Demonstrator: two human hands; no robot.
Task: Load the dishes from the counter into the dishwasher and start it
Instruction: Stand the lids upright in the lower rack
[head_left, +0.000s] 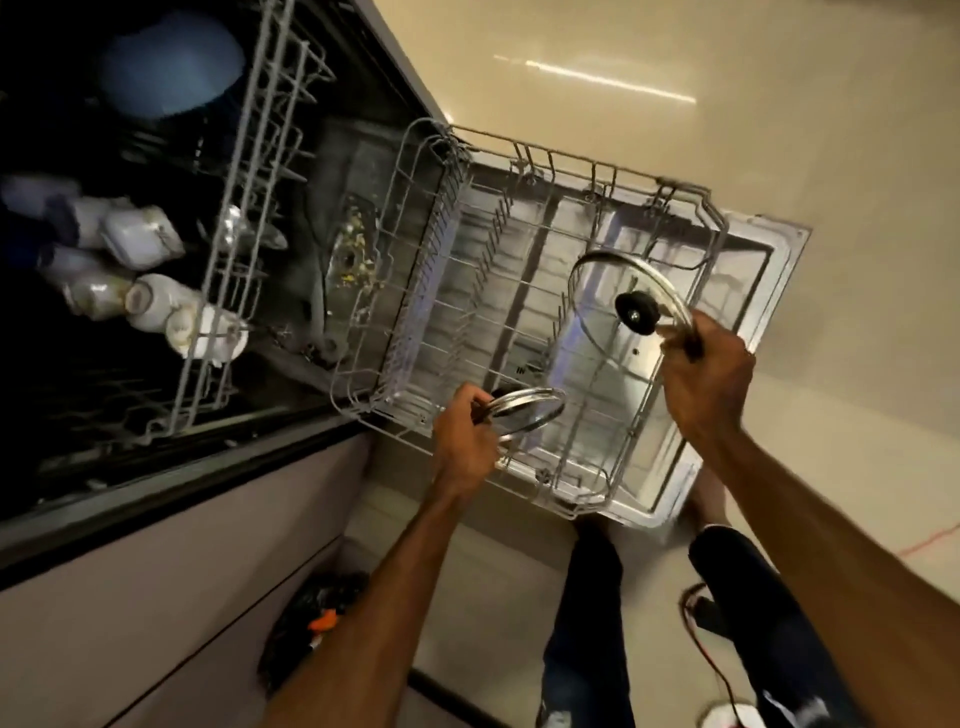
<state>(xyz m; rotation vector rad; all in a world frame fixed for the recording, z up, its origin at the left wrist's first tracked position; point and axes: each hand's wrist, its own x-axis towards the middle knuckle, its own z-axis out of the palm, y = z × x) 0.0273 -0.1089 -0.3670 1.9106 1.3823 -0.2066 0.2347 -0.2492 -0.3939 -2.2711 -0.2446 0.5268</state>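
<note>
Right hand (706, 379) clamps its curled fingers and thumb on the metal rim of a large glass lid (597, 291), holding it tilted above the far right part of the lower rack (415, 291), the black knob (635, 313) turned toward the camera; left hand (464, 441) pinches the rim of a smaller glass lid (527, 413), seen nearly edge-on, at the near side of the same rack; whether either lid touches the wires cannot be told. Both arms reach forward and down from the bottom of the frame.

The lower rack stands pulled out over the open dishwasher door (774, 270), its grey wire tines upright in rows; the two lids are the only dishes over it. Behind it, in the dark tub, a round filter (353, 249) shows flecks of food debris.

The upper rack (249, 208) juts out at left; several white cups (156, 301) lie in a cluster beside its near edge, and a blue bowl (171, 67), blurred, sits farther back.

Below the machine a pale cabinet front (156, 597) runs toward the bottom left; a black bag (311, 618) with an orange patch lies against it. The person's legs (587, 597), in dark trousers, stand on the glossy beige floor (675, 156) beside the door; a red cable (711, 654) trails across the floor at lower right.
</note>
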